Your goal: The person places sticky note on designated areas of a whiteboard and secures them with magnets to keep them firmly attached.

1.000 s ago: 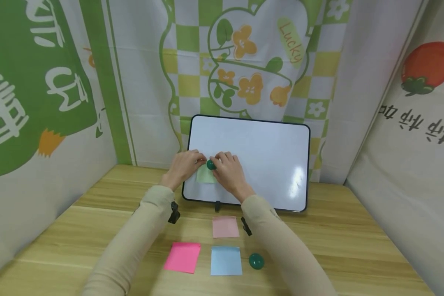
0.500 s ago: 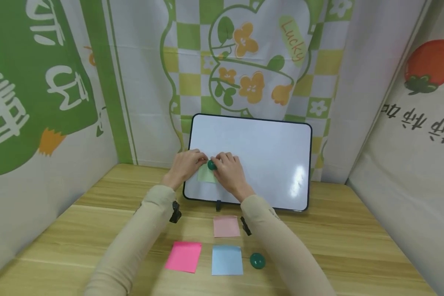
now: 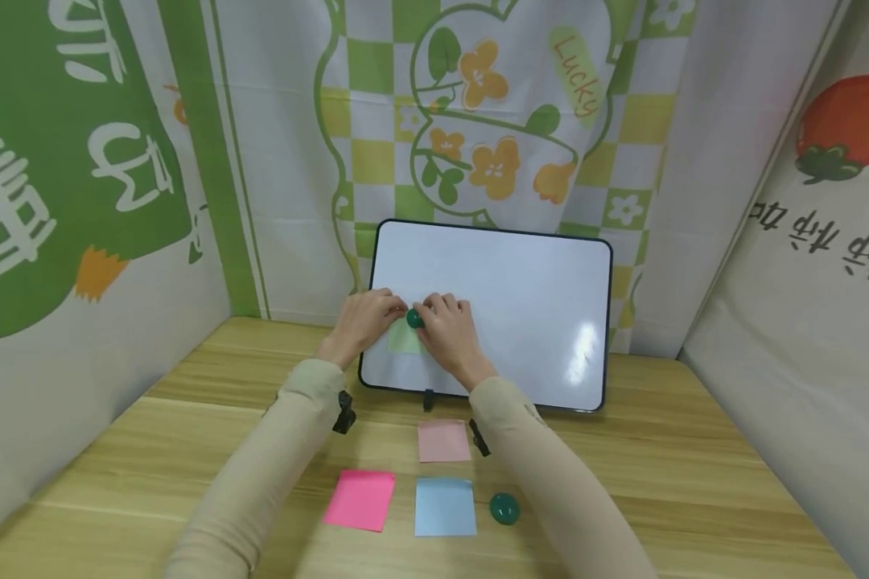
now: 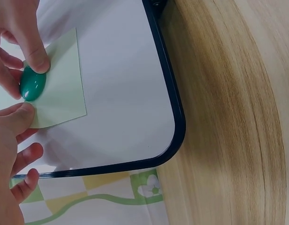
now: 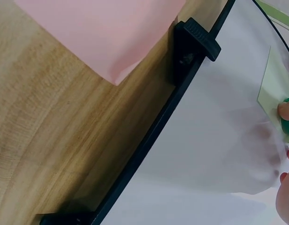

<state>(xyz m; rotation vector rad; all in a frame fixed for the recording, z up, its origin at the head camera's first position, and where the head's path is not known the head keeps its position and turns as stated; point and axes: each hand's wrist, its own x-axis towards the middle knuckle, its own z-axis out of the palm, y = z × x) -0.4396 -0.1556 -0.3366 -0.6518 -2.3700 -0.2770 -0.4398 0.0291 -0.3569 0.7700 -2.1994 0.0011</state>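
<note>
A pale green sticky note (image 4: 62, 89) lies against the left part of a whiteboard (image 3: 521, 314) that leans upright on the table. My left hand (image 3: 362, 322) pinches the note's upper edge between thumb and forefinger, its other fingers loosely bent. Between the thumb and fingers of my right hand (image 3: 449, 334) is a glossy green oval magnet (image 4: 33, 84), pressed over the top part of the note. Whether the magnet touches the board's surface is hidden by the note and fingers.
On the wooden table (image 3: 637, 482) lie a pale pink note (image 3: 443, 441), a bright pink note (image 3: 360, 500) and a blue note (image 3: 445, 507). Another green magnet (image 3: 504, 508) sits right of the blue one. Black feet (image 5: 193, 40) support the board; a printed curtain hangs behind.
Both hands keep their hold at the same spot on the board. The head view shifts slightly; nothing else visibly moves.
</note>
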